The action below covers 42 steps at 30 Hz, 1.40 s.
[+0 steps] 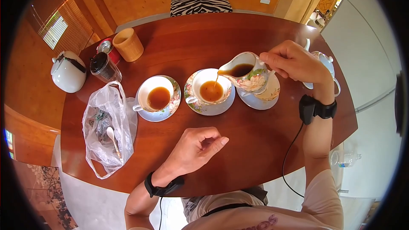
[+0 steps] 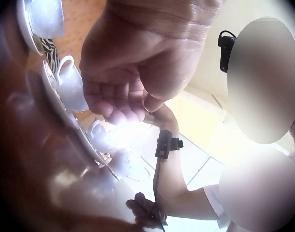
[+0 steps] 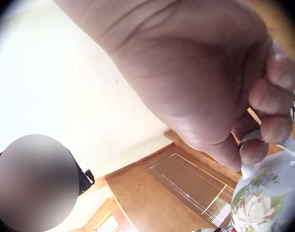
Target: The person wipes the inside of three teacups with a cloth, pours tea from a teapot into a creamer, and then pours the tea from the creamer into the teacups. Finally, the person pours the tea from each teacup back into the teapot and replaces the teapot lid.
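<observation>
My right hand (image 1: 294, 61) grips the handle of a floral pouring jug (image 1: 254, 81), tilted to the left. A thin brown stream runs from its spout into the middle teacup (image 1: 195, 86), which holds brown tea and stands on a saucer (image 1: 213, 110). In the right wrist view, curled fingers (image 3: 275, 129) meet the jug's handle. Left of the middle cup, another teacup (image 1: 146, 88) of tea sits on its saucer (image 1: 155, 116). A third saucer (image 1: 257, 103) is partly hidden below the jug. My left hand (image 1: 194, 150) hovers near the table's front, loosely curled, holding nothing.
On the left lies a plastic bag (image 1: 96, 145) with a white spoon (image 1: 111, 135) on it. Behind stand a white lidded jar (image 1: 68, 74), a dark-topped clear container (image 1: 104, 69), a red tin (image 1: 111, 53) and a wooden cup (image 1: 128, 46). A white teapot (image 1: 326, 61) stands behind my right wrist.
</observation>
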Each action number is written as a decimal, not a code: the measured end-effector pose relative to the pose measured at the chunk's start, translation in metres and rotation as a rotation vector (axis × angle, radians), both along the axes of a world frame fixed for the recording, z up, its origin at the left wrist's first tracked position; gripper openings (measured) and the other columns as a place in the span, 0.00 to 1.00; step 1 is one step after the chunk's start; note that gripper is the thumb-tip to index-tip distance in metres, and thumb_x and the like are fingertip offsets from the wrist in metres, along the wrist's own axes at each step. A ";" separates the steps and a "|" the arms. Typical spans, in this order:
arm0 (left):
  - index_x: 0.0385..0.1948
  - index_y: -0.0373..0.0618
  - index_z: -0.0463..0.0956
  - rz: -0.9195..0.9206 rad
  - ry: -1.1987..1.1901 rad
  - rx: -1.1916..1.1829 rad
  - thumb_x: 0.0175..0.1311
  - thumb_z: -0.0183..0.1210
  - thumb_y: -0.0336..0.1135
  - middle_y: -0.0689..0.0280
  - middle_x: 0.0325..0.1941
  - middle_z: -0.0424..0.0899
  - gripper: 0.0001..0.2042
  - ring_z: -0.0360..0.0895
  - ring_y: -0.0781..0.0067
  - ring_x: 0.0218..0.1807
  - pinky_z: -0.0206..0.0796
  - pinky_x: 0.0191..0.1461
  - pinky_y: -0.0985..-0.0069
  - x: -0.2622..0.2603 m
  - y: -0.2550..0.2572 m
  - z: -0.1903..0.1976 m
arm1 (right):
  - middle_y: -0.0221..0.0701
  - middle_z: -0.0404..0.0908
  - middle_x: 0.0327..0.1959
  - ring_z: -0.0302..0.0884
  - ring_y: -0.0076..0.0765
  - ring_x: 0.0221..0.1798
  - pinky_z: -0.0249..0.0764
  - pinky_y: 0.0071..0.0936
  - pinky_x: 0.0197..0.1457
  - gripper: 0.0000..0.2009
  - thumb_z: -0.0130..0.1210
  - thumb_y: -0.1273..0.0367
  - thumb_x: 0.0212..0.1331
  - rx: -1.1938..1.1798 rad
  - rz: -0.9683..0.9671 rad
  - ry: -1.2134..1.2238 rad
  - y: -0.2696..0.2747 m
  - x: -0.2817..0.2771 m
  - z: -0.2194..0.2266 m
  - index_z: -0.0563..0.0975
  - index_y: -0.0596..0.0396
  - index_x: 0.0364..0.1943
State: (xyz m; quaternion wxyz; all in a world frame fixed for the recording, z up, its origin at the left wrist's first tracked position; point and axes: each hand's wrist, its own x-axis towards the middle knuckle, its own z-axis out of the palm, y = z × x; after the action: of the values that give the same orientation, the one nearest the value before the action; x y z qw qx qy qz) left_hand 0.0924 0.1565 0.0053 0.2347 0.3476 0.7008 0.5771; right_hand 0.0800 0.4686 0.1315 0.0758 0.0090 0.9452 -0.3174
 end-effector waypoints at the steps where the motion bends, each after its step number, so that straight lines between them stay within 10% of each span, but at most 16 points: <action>1: 0.28 0.34 0.76 -0.007 0.014 -0.004 0.73 0.63 0.32 0.64 0.20 0.72 0.13 0.63 0.81 0.22 0.61 0.26 0.76 0.000 0.000 0.000 | 0.25 0.66 0.12 0.64 0.20 0.17 0.61 0.24 0.23 0.29 0.55 0.51 0.73 0.001 -0.002 0.001 0.002 0.002 0.000 0.76 0.56 0.15; 16: 0.30 0.34 0.78 -0.047 0.001 -0.050 0.71 0.65 0.30 0.65 0.21 0.75 0.10 0.68 0.81 0.22 0.63 0.25 0.79 0.003 -0.001 -0.007 | 0.25 0.71 0.17 0.67 0.21 0.24 0.62 0.24 0.27 0.21 0.59 0.61 0.69 -0.224 -0.271 0.104 0.063 0.090 0.003 0.76 0.59 0.20; 28: 0.29 0.35 0.78 -0.043 -0.036 -0.077 0.72 0.64 0.29 0.68 0.21 0.76 0.10 0.67 0.84 0.23 0.62 0.27 0.80 0.002 0.001 -0.012 | 0.21 0.69 0.16 0.63 0.17 0.20 0.58 0.22 0.25 0.21 0.56 0.59 0.75 0.035 -0.236 -0.020 0.074 0.088 -0.005 0.81 0.61 0.27; 31: 0.29 0.35 0.78 -0.036 -0.047 -0.063 0.72 0.64 0.29 0.69 0.21 0.75 0.10 0.66 0.85 0.23 0.61 0.26 0.81 0.002 0.001 -0.014 | 0.36 0.70 0.18 0.66 0.33 0.23 0.65 0.34 0.30 0.24 0.53 0.54 0.73 0.128 -0.220 -0.033 0.072 0.081 -0.001 0.80 0.64 0.27; 33: 0.29 0.35 0.78 -0.038 -0.044 -0.063 0.72 0.64 0.29 0.69 0.21 0.75 0.10 0.66 0.85 0.23 0.61 0.27 0.81 0.002 0.000 -0.014 | 0.23 0.69 0.16 0.63 0.18 0.20 0.60 0.25 0.25 0.20 0.56 0.59 0.75 0.187 -0.227 -0.043 0.073 0.077 -0.001 0.83 0.62 0.30; 42: 0.30 0.34 0.78 -0.045 -0.029 -0.079 0.72 0.64 0.30 0.68 0.22 0.76 0.10 0.67 0.84 0.23 0.62 0.27 0.81 0.001 0.000 -0.014 | 0.26 0.70 0.15 0.65 0.20 0.20 0.61 0.27 0.25 0.20 0.56 0.59 0.74 0.329 -0.203 -0.024 0.073 0.070 0.008 0.83 0.61 0.29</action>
State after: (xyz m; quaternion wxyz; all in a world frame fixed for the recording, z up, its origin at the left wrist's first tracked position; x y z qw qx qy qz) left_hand 0.0933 0.1562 -0.0089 0.2715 0.3453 0.7117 0.5483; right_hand 0.1497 0.5414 0.1394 0.0523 0.1205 0.9776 -0.1646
